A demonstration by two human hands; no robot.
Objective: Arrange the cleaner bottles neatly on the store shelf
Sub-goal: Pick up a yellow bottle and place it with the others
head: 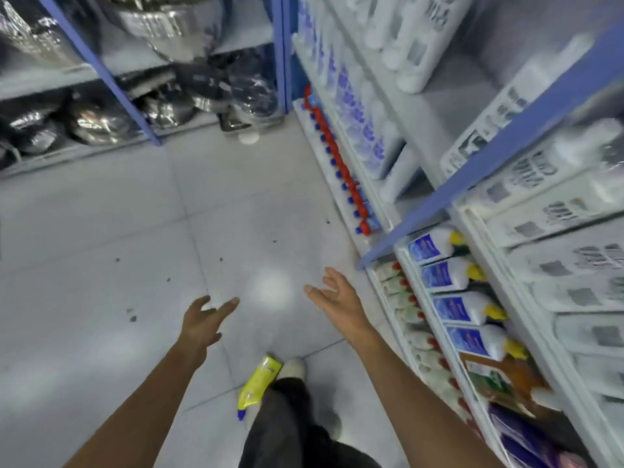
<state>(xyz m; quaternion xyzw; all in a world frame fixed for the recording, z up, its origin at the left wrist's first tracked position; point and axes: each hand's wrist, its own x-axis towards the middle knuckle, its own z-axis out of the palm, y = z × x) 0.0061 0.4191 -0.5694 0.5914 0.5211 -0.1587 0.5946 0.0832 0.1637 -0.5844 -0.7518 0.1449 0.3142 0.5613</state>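
Observation:
A yellow cleaner bottle [257, 386] with a blue cap lies on the floor tiles beside my shoe. My left hand [202, 320] hovers above the floor, empty, fingers spread. My right hand [337, 297] is also empty, palm turned up, fingers apart, just left of the store shelf [398, 228]. White bottles with blue labels and yellow caps [452, 305] lie in a row on that shelf. Below them stands a row of pale bottles with red caps [410, 312]. Further along, red- and blue-capped bottles [341, 163] line the lowest shelf.
White packs fill the upper shelves [557, 211] on the right. A second rack [111, 82] at the back left holds shiny wrapped goods. An orange pack [503, 373] and purple packs [530, 440] sit lower right. My trouser leg [290, 423] stands on the grey tiled aisle [101, 265].

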